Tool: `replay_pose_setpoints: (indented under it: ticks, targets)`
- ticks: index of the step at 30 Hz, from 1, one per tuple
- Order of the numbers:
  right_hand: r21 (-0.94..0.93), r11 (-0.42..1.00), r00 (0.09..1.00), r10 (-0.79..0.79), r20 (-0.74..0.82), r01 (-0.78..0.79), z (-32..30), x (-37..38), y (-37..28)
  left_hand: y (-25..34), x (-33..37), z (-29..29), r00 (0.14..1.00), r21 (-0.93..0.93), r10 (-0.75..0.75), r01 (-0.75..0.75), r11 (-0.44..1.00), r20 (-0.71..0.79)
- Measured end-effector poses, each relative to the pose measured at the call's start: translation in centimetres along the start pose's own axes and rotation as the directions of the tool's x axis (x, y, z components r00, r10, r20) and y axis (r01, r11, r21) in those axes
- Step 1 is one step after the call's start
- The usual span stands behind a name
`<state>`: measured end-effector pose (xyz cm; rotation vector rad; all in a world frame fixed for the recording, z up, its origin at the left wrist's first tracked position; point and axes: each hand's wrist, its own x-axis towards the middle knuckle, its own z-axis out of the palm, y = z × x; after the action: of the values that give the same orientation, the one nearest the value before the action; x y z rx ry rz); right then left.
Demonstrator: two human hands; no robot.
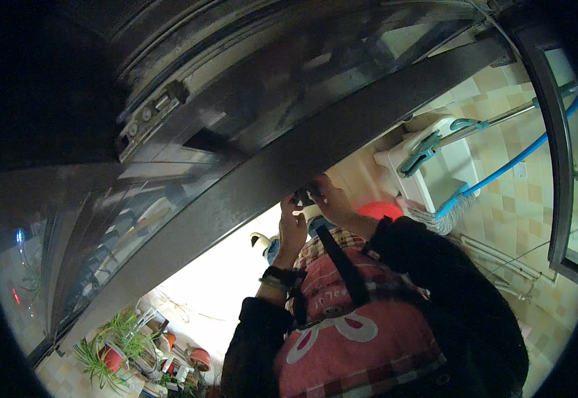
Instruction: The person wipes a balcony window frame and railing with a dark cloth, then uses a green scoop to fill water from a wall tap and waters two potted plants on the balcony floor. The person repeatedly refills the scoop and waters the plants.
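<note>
Both my hands are raised close together at the lower edge of a dark window or door frame (256, 179). My left hand (293, 227) has its fingers bent around a small dark piece (302, 197) by the frame. Beside it, my right hand (331, 201) curls its fingers against the same spot, partly in shadow. What exactly they grip is too dark to make out. A band is on my left wrist. Below the hands is a pink apron (342, 298) with checked trim, worn over dark sleeves.
To the right, a mop (445, 212) with a blue handle rests by a white sink (435, 166), where a green-headed squeeze mop (422, 152) also lies. A red basin (380, 210) is below. Potted plants (113, 348) stand lower left. Pipes (501, 262) run along the tiled wall.
</note>
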<state>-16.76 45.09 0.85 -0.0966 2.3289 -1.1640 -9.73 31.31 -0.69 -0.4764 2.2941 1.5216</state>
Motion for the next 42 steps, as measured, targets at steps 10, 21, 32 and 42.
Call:
replay_pose_setpoints:
  ticks: [10, 21, 32, 42]
  targets:
    - [0.128, 0.983, 0.99, -0.127, -0.058, 0.133, 4.3, 1.2, -1.4, 0.5, 3.0, -1.0, 0.943, 0.032, 0.29, -0.289, 0.957, -0.162]
    - [0.194, 0.96, 0.946, -0.142, -0.29, 0.204, -1.0, 1.4, 2.5, 2.3, 2.4, 2.3, 0.945, 0.003, 0.28, -0.284, 0.959, -0.169]
    - [0.069, 0.992, 0.973, -0.092, -0.213, 0.109, -8.9, 8.7, 3.8, 5.2, 13.9, 4.6, 0.828, 0.155, 0.56, -0.557, 0.816, 0.029]
    - [0.42, 0.905, 0.923, 0.102, -0.37, 0.069, -3.6, 5.7, 3.8, 9.6, 9.1, 5.2, 0.972, -0.111, 0.233, -0.234, 0.966, -0.027]
